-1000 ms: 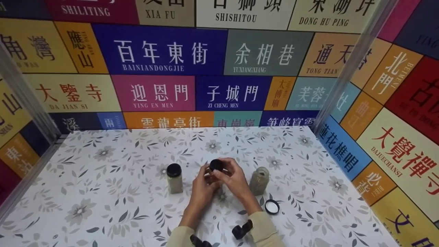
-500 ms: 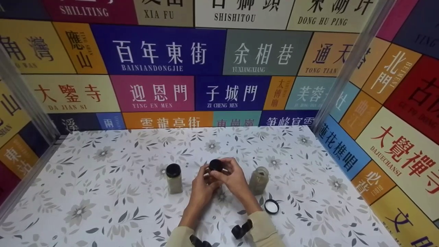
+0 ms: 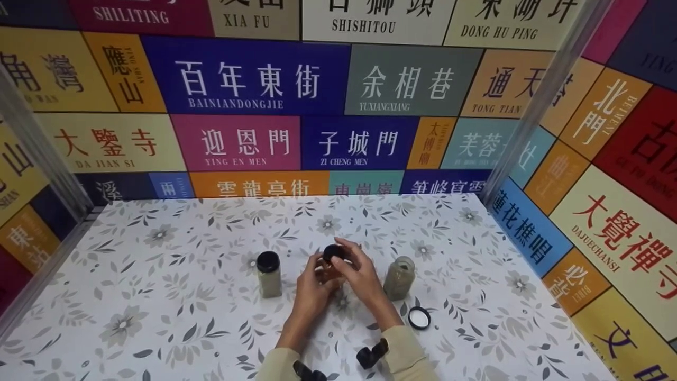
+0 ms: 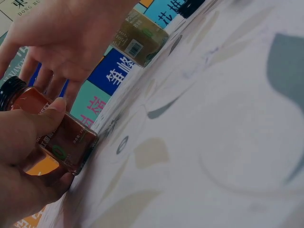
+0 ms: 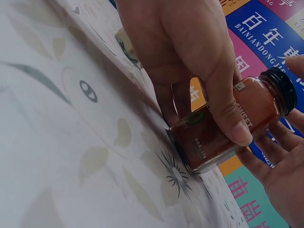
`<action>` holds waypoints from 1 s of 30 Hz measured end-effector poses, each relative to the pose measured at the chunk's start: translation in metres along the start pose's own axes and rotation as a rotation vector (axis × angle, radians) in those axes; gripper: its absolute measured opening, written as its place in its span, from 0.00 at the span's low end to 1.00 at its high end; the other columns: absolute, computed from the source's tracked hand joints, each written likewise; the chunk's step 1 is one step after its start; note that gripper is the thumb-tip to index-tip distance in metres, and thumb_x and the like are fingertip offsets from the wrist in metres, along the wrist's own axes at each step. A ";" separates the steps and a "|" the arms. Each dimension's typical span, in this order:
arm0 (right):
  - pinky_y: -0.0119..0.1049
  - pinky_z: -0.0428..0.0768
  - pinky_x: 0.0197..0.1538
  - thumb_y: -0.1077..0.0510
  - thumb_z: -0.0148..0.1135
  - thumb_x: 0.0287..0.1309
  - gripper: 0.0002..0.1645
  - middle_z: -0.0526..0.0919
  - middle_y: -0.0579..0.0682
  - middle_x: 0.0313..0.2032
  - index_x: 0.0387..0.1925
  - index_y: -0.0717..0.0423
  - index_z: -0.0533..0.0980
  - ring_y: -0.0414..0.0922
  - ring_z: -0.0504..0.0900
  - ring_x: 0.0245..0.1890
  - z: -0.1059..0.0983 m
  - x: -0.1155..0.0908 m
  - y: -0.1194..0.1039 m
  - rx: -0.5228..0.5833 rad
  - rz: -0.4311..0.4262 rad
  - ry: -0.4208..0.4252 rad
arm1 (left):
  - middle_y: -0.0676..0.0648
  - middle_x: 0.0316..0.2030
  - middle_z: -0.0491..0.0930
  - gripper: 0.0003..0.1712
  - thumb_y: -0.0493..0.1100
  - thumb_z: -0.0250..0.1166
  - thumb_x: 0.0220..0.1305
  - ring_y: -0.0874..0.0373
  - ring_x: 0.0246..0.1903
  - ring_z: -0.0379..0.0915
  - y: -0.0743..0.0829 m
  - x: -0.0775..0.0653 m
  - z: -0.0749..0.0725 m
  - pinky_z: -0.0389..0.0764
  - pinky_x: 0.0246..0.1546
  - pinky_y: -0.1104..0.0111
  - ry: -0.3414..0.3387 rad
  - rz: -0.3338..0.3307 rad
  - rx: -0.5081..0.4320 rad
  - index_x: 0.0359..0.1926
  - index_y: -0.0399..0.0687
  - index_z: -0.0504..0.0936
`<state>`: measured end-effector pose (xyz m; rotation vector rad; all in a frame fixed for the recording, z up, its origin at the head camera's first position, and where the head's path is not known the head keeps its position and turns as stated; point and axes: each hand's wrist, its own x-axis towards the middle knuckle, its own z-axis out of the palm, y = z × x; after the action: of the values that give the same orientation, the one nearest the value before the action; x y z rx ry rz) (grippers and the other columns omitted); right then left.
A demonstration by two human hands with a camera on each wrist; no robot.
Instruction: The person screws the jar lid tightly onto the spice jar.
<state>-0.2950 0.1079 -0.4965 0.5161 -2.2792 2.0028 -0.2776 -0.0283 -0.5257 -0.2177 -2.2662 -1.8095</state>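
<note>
My left hand (image 3: 311, 291) grips the body of a square glass jar of reddish-brown seasoning (image 4: 71, 137), thumb across its label. The jar stands upright on the table, black cap (image 3: 332, 253) on top. My right hand (image 3: 365, 278) is around the cap with fingers spread; in the right wrist view its fingertips (image 5: 292, 61) look slightly apart from the cap. To the left stands a capped jar of greenish-grey powder (image 3: 271, 284). Right of my hands is a similar uncapped jar (image 3: 400, 279). Its likely lid, a black cap with white inside (image 3: 420, 318), lies in front of it.
A white table (image 3: 158, 286) printed with grey leaves and flowers bears everything. Colourful sign panels (image 3: 243, 76) wall off the back and both sides, with metal corner posts (image 3: 521, 124). Black straps (image 3: 373, 353) sit on both sleeved wrists.
My right fingers have shifted at the cap: the index finger has lifted away and the thumb has moved up over its edge. The left hand and the jars have stayed in place.
</note>
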 end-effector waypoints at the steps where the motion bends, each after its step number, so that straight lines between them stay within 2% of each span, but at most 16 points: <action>1: 0.37 0.76 0.64 0.56 0.59 0.69 0.29 0.76 0.62 0.63 0.68 0.58 0.69 0.56 0.75 0.65 -0.001 0.000 0.000 0.009 -0.005 -0.011 | 0.34 0.53 0.81 0.35 0.35 0.74 0.55 0.42 0.50 0.83 0.000 0.000 0.000 0.85 0.46 0.63 -0.002 0.001 0.002 0.63 0.41 0.71; 5: 0.35 0.77 0.63 0.60 0.61 0.67 0.27 0.76 0.65 0.62 0.65 0.63 0.70 0.59 0.76 0.64 -0.001 0.001 -0.001 0.021 -0.033 -0.011 | 0.35 0.52 0.81 0.35 0.36 0.74 0.55 0.44 0.48 0.84 0.001 0.001 0.000 0.85 0.42 0.67 -0.008 0.000 -0.002 0.64 0.41 0.71; 10: 0.47 0.78 0.63 0.61 0.68 0.61 0.26 0.79 0.65 0.57 0.58 0.65 0.71 0.58 0.79 0.60 0.003 0.004 0.002 0.038 -0.028 0.064 | 0.33 0.52 0.81 0.35 0.36 0.75 0.54 0.45 0.46 0.85 0.001 0.001 0.001 0.84 0.42 0.68 0.002 -0.005 -0.002 0.63 0.40 0.71; 12: 0.48 0.78 0.64 0.61 0.71 0.58 0.27 0.80 0.65 0.56 0.56 0.65 0.70 0.57 0.79 0.59 0.005 0.004 0.002 0.049 -0.018 0.087 | 0.32 0.54 0.80 0.36 0.35 0.75 0.54 0.45 0.46 0.85 0.001 0.001 0.001 0.84 0.42 0.69 0.008 -0.005 -0.007 0.63 0.40 0.71; 18: 0.45 0.78 0.64 0.59 0.73 0.56 0.30 0.80 0.62 0.56 0.55 0.63 0.69 0.54 0.79 0.59 0.005 0.004 0.002 0.047 0.030 0.097 | 0.32 0.54 0.80 0.35 0.34 0.75 0.53 0.46 0.45 0.85 0.000 0.000 0.002 0.84 0.41 0.70 0.017 -0.008 -0.010 0.62 0.40 0.72; 21: 0.41 0.77 0.64 0.58 0.70 0.60 0.29 0.80 0.62 0.58 0.58 0.63 0.69 0.54 0.79 0.61 0.003 0.003 0.002 0.041 0.030 0.082 | 0.33 0.52 0.81 0.35 0.35 0.76 0.52 0.45 0.46 0.85 0.001 0.000 0.002 0.84 0.43 0.68 0.020 -0.005 -0.009 0.61 0.41 0.72; 26: 0.32 0.78 0.59 0.57 0.60 0.68 0.28 0.79 0.63 0.59 0.66 0.60 0.68 0.53 0.79 0.61 -0.001 0.001 0.000 0.047 0.004 0.037 | 0.35 0.49 0.81 0.34 0.34 0.75 0.53 0.44 0.48 0.84 0.002 0.000 0.002 0.85 0.47 0.63 0.014 -0.007 -0.010 0.61 0.43 0.73; 30: 0.28 0.76 0.59 0.58 0.58 0.69 0.27 0.77 0.63 0.61 0.67 0.60 0.69 0.54 0.77 0.63 -0.003 0.000 0.001 0.048 -0.026 -0.003 | 0.35 0.50 0.81 0.35 0.33 0.74 0.53 0.43 0.48 0.84 0.001 0.000 0.001 0.85 0.48 0.61 0.005 0.007 -0.008 0.62 0.42 0.72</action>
<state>-0.2959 0.1106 -0.4969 0.5506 -2.2186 2.0508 -0.2774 -0.0272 -0.5252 -0.2215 -2.2523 -1.8145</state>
